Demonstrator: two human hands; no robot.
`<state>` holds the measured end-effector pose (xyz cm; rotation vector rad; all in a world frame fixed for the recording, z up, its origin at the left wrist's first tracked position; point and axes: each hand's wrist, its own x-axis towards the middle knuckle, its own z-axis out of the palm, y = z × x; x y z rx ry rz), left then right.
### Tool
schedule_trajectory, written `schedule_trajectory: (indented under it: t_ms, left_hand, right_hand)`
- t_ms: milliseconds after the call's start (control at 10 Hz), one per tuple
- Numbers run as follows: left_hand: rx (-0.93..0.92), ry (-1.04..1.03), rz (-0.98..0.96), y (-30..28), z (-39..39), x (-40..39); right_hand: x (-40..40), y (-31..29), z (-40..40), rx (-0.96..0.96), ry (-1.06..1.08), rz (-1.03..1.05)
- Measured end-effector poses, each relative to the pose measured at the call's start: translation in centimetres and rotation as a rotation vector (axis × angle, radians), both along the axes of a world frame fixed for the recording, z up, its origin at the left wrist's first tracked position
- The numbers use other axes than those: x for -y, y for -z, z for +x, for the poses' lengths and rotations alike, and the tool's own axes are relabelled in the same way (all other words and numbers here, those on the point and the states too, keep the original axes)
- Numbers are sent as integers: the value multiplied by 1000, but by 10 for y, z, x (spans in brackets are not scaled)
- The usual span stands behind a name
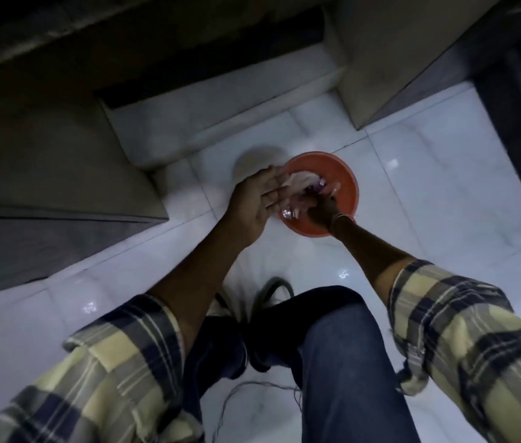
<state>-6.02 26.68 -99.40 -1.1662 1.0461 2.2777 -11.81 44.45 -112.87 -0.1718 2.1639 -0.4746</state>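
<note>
Glossy white marble tiles cover the floor (428, 187) of a dim room, and a low stone step (188, 123) rises just beyond the round orange plastic basin (339, 174) standing on the tiles. A pale, crumpled wet cloth (300, 182) lies inside the basin. The left hand (257, 199) rests flat on it at the near-left rim, fingers straight. The right hand (321, 209), with a thin bangle (342, 219) at its wrist, grips a bunch of the cloth. A denim-clad knee (332, 330) and a shoe (272, 292) sit nearest the camera.
</note>
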Motion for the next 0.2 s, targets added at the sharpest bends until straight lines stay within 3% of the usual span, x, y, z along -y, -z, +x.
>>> schedule_trajectory:
  t_ms: [100, 200]
  left_hand:
    - [8, 10, -6, -36, 11, 2]
    - [25, -8, 6, -91, 31, 2]
  right_hand:
    - [0, -53, 11, -116, 52, -73]
    - [2, -130, 26, -55, 267, -129]
